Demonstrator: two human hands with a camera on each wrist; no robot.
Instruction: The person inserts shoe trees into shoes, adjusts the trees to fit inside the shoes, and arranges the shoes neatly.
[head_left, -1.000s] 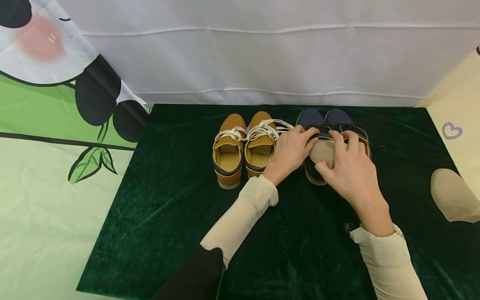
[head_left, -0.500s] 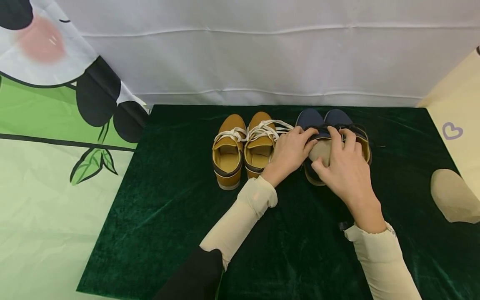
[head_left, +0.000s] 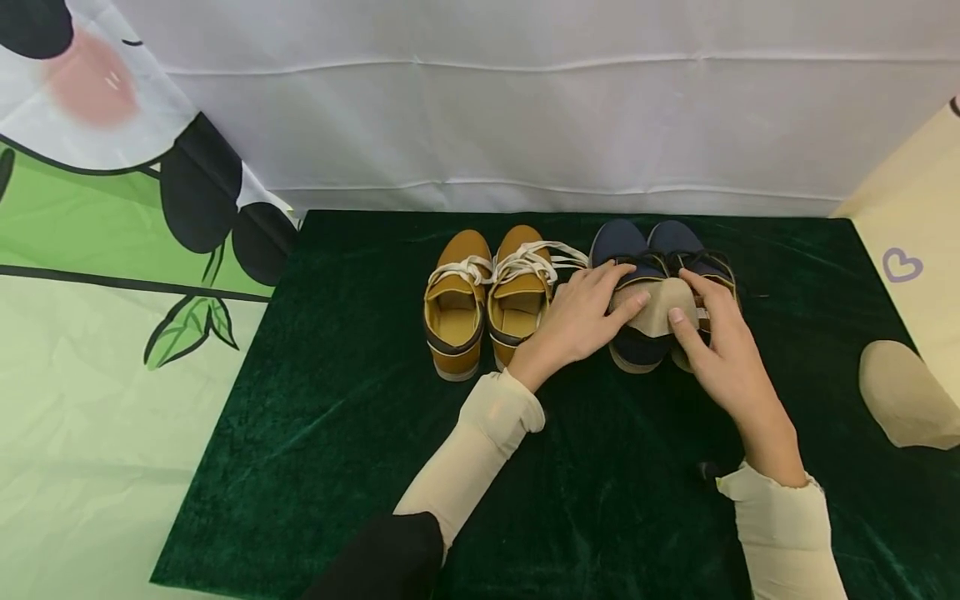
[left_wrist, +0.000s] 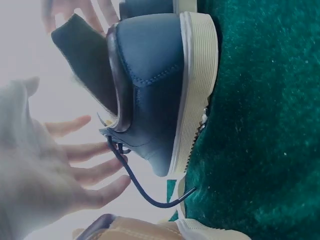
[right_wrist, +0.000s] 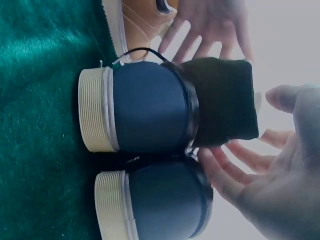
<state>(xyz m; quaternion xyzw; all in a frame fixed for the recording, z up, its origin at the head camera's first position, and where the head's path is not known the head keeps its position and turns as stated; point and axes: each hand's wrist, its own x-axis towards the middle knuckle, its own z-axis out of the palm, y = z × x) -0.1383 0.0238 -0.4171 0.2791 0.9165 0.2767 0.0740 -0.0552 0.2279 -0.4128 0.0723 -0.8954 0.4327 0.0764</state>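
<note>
A beige shoe insert sticks up out of the left navy shoe; it appears as a dark flap in both wrist views. My left hand reaches over this shoe with fingers extended, fingertips near its laces, and thumb overlapping the insert in the head view. In the left wrist view its fingers are spread beside the shoe opening. My right hand stands at the insert's right side, thumb and fingers apart. In the right wrist view, its fingertips are right at the insert's lower edge and the thumb is clear of it.
The second navy shoe stands close on the right. Tan shoes with white laces stand to the left. Another beige insert lies at the right edge of the dark green cloth. A white fabric wall rises behind.
The insert has tipped toward the right and shows more of its surface. My right hand has moved right with its thumb drawn back; my left thumb has spread out over the insert.
</note>
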